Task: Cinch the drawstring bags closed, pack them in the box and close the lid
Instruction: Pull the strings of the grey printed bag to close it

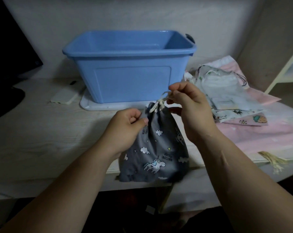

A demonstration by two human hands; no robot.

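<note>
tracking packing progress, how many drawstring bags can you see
4 distinct: grey unicorn bag held before the box; in the pile to its right, a white bag on top, an animal-print bag, a strawberry-print bag. More may be hidden.

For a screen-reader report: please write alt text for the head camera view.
Two hands hold a grey unicorn-print drawstring bag above the desk edge: the right hand pinches its cream cord, the left hand grips the fabric near the gathered neck. An open blue box stands behind; more bags lie piled at right.
</note>
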